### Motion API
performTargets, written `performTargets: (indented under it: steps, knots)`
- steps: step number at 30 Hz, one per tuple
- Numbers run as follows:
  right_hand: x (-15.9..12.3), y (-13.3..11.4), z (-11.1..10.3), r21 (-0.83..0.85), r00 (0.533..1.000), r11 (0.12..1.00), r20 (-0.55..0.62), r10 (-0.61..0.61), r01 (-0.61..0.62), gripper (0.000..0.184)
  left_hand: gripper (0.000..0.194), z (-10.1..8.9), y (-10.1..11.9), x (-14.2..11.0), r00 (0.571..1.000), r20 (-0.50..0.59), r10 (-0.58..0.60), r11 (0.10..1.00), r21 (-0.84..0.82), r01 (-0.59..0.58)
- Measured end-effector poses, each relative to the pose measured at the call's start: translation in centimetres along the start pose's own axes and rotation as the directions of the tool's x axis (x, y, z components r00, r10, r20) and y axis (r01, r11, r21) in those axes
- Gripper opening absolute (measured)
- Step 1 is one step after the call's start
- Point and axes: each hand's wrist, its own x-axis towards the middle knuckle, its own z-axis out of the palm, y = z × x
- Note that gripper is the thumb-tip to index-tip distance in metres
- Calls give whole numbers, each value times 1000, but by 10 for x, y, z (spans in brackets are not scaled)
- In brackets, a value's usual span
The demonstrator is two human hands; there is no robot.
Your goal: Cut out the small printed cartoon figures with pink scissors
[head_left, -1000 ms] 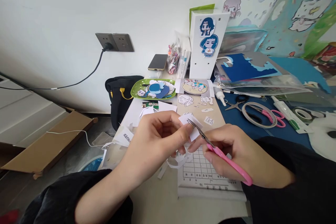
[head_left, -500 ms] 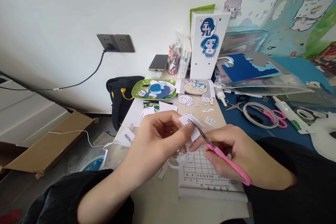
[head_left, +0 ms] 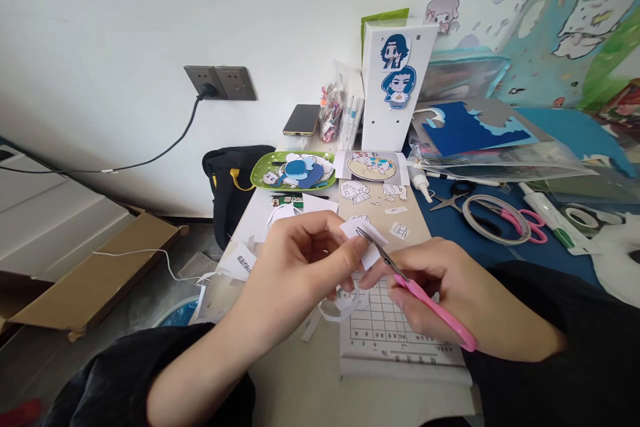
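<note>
Between thumb and fingers, my left hand (head_left: 305, 257) pinches a small piece of white paper (head_left: 376, 232) with a dark printed line on it. My right hand (head_left: 425, 283) is closed around pink-handled scissors (head_left: 435, 310), their blades lying over the paper close to my left thumb. Below the hands a printed grid sheet (head_left: 395, 327) lies on the table, with curled paper scraps (head_left: 337, 307) at its left. Beyond the paper are small cut-out line drawings (head_left: 355, 191) and a paper piece with lines (head_left: 399, 231).
A green tray (head_left: 260, 173) holds blue and white cut-outs. A phone (head_left: 301, 119) and a white stand (head_left: 395, 127) are at the back. On the right lie black-handled scissors (head_left: 453, 199), a tape roll (head_left: 467, 213) and a glue tube (head_left: 555, 217).
Almost nothing differs. The scissors and both hands keep nearly the same place at the paper.
</note>
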Motion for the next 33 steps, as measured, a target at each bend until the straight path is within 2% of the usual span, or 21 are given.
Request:
performTargets:
  steps: [4, 11, 17, 33]
  knots:
    - [1, 1, 0, 32, 1000, 999, 21, 5, -6, 32, 18, 0, -1, 0, 1000, 0, 2, 1000, 2, -2]
    - [1, 4, 3, 58, 999, 998, -35, 8, -6, 34, 19, 0, 0, -1, 1000, 0, 1, 1000, 4, -1]
    - [1, 1, 3, 102, 999, 994, -26, 43, -40, 36, 18, 0, 2, 0, 1000, 13, -4, 1000, -4, 5]
    - [1, -1, 5, 68, 996, 996, -61, 62, -57, 24, 18, -1, 3, -1, 1000, 13, -28, 999, 18, 27]
